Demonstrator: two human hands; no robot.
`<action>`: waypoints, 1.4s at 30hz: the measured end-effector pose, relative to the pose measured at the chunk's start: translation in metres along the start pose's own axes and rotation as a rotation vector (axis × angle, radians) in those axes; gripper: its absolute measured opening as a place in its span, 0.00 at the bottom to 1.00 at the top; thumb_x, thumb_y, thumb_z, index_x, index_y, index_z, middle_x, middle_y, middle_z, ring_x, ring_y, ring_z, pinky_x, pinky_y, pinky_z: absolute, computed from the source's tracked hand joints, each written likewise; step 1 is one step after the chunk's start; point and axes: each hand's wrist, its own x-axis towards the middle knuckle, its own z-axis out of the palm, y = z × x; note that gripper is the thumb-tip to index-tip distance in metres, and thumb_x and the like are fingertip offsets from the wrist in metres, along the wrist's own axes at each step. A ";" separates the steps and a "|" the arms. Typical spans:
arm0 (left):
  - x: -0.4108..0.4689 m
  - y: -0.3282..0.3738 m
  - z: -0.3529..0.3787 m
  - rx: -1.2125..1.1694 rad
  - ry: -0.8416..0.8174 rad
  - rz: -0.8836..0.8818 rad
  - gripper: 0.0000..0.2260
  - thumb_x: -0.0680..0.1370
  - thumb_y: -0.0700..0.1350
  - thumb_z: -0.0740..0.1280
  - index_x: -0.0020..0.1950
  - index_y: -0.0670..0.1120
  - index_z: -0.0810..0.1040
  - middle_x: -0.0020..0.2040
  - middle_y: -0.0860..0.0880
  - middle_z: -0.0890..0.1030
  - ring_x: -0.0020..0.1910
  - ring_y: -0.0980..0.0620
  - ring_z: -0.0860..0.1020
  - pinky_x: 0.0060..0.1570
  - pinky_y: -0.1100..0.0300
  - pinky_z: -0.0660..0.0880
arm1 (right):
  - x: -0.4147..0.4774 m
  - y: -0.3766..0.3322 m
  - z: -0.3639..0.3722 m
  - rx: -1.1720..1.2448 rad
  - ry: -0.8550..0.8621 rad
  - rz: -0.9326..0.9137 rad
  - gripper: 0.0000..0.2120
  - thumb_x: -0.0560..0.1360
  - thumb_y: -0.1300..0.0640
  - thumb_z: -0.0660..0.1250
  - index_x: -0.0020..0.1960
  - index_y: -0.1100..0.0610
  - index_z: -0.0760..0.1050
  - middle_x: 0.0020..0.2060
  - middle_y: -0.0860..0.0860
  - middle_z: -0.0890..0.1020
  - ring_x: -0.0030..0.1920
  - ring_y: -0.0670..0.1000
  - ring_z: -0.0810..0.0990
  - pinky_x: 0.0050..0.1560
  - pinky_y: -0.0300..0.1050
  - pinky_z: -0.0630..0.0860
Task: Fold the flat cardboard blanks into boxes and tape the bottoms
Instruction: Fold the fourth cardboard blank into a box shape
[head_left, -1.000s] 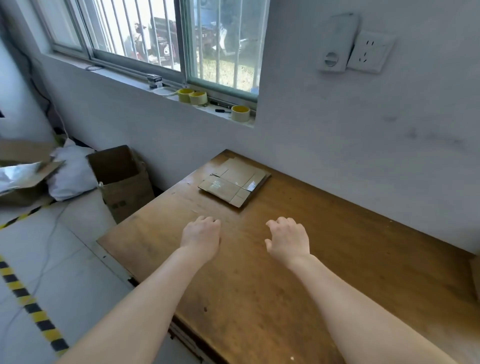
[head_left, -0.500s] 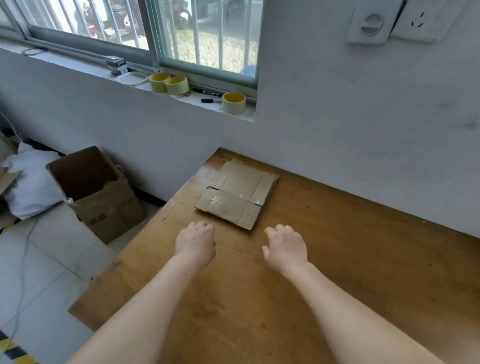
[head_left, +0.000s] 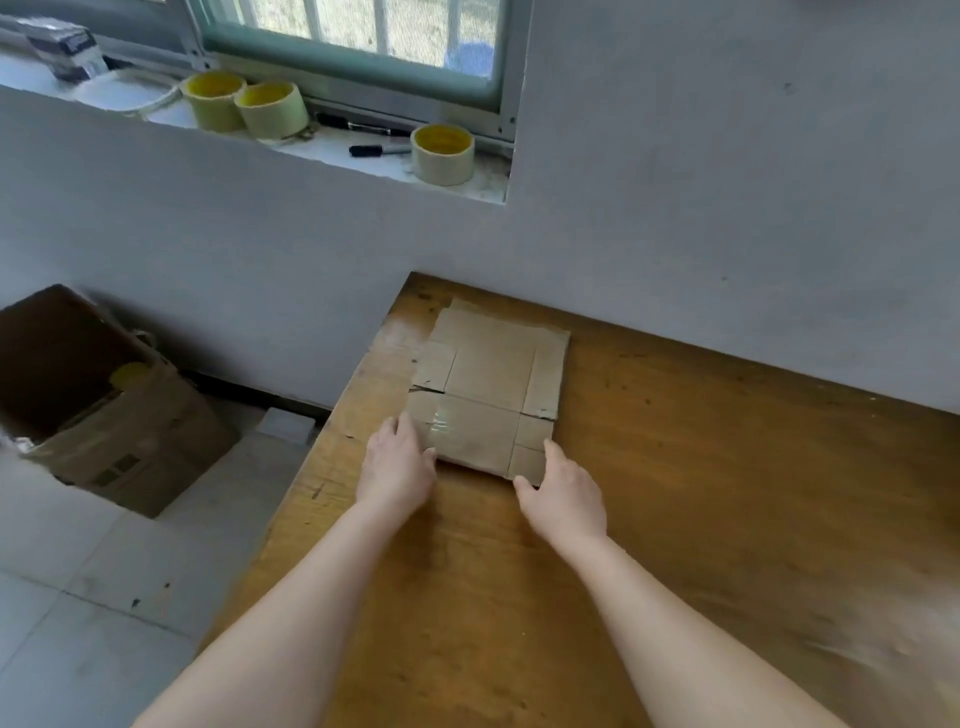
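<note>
A stack of flat cardboard blanks (head_left: 488, 384) lies on the wooden table (head_left: 675, 519) near its far left corner, with a strip of shiny tape on the top one. My left hand (head_left: 397, 462) holds the near left corner, fingers over the left edge and thumb against the near edge. My right hand (head_left: 563, 491) holds the near right corner, its thumb tucked at the near edge. Three rolls of tape stand on the window sill: two together (head_left: 244, 106) and one apart (head_left: 442, 153).
A black marker (head_left: 376, 150) lies on the sill beside the single roll. An open cardboard box (head_left: 104, 405) stands on the tiled floor left of the table. A grey wall runs along the table's far edge.
Both hands moved forward from hovering over the table to the near corners of the cardboard blanks. The view moved closer and tilted down.
</note>
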 end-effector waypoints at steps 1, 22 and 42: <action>0.002 0.001 -0.001 -0.025 0.033 -0.010 0.26 0.81 0.50 0.61 0.75 0.41 0.60 0.72 0.41 0.65 0.71 0.42 0.63 0.69 0.49 0.65 | 0.000 -0.002 0.001 0.056 0.027 0.039 0.29 0.79 0.47 0.62 0.76 0.56 0.58 0.68 0.53 0.73 0.67 0.55 0.72 0.63 0.47 0.71; -0.141 0.094 0.025 -1.052 0.114 -0.143 0.06 0.80 0.42 0.64 0.44 0.50 0.72 0.45 0.51 0.77 0.44 0.54 0.76 0.47 0.57 0.76 | -0.090 0.102 -0.058 0.700 0.401 0.232 0.20 0.78 0.53 0.67 0.68 0.53 0.70 0.60 0.50 0.78 0.59 0.49 0.75 0.61 0.48 0.75; -0.338 0.272 0.168 -0.991 0.042 0.052 0.04 0.80 0.43 0.64 0.55 0.46 0.74 0.49 0.48 0.80 0.47 0.51 0.78 0.44 0.59 0.76 | -0.232 0.360 -0.167 0.718 0.473 0.330 0.21 0.79 0.52 0.66 0.70 0.55 0.70 0.57 0.51 0.80 0.58 0.52 0.77 0.61 0.49 0.75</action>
